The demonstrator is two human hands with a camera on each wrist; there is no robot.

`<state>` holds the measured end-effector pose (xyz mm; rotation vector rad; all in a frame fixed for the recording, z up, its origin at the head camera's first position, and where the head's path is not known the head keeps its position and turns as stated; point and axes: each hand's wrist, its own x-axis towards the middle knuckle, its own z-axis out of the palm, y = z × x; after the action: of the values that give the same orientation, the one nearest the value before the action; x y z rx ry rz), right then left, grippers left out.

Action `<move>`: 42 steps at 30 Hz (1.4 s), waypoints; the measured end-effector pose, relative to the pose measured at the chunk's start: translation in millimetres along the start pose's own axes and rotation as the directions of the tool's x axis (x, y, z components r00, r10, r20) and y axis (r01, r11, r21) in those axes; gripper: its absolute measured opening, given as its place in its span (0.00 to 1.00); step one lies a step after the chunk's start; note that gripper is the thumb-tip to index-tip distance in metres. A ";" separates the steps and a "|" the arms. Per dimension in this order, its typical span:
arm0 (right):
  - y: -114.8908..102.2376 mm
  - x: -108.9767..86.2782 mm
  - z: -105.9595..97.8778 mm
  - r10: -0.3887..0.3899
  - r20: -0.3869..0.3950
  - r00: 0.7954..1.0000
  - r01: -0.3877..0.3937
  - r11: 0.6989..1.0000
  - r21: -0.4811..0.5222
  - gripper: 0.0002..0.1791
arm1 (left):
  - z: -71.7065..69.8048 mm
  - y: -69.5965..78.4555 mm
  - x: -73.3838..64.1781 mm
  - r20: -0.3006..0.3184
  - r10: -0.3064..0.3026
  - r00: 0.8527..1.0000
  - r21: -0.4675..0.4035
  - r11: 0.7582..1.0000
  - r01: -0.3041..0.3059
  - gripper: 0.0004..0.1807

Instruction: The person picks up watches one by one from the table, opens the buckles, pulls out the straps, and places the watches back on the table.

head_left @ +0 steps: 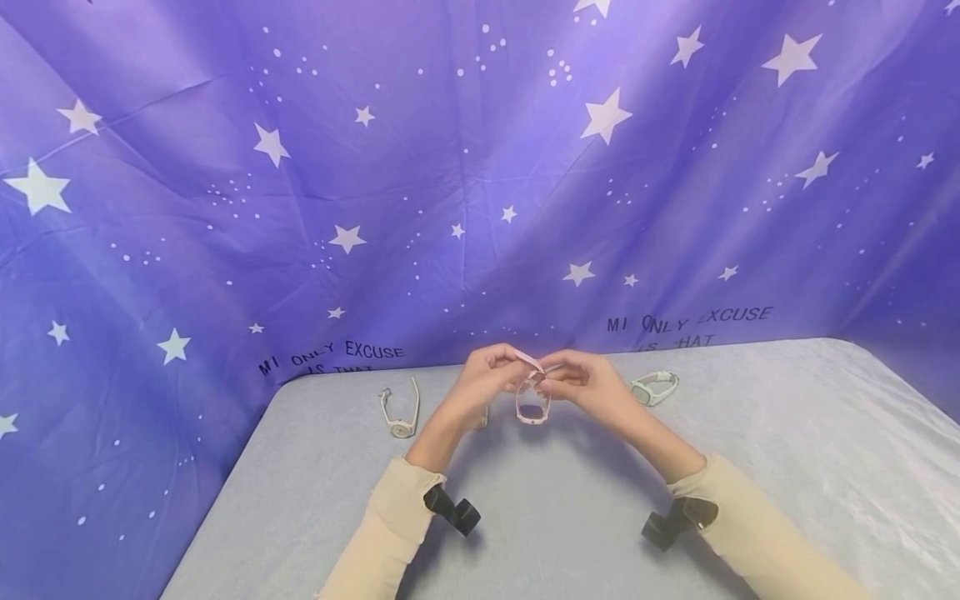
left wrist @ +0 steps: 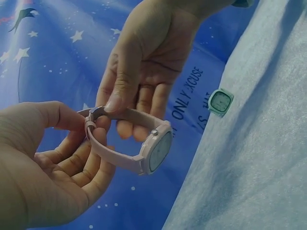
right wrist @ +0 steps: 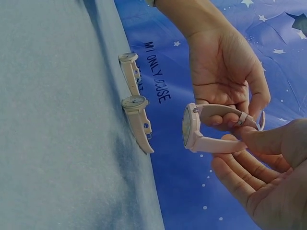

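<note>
A pink wristwatch point(head_left: 532, 414) hangs above the table between both hands, its face downward and its strap bent into a loop. At the top of the loop, my left hand point(head_left: 480, 385) pinches the strap by the buckle point(left wrist: 97, 113) with thumb and forefinger. From the other side, my right hand point(head_left: 592, 385) grips the strap between thumb and fingers, its fingertips right at the buckle. In the left wrist view, the remaining fingers of my left hand point(left wrist: 53, 163) curve beneath the strap. The square watch case point(right wrist: 191, 125) hangs free of the fingers.
On the grey cloth-covered table point(head_left: 540, 517), a cream watch point(head_left: 402, 430) lies to the left. Another watch point(right wrist: 135, 102) is mostly hidden behind my left hand in the head view. A pale green watch point(head_left: 642, 393) lies at right. A purple star-printed curtain point(head_left: 465, 167) hangs behind.
</note>
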<state>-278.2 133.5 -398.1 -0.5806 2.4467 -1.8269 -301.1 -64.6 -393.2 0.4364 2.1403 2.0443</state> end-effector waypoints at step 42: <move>1.3 2.7 -5.7 0.010 0.006 1.000 -0.010 1.000 -0.001 0.19 | -5.6 -1.7 4.0 0.032 -0.049 0.998 -0.047 0.998 0.051 0.04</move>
<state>-282.4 138.2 -397.0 -0.5721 2.4428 -1.8173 -306.7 -68.7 -394.1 0.4008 2.0587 2.0436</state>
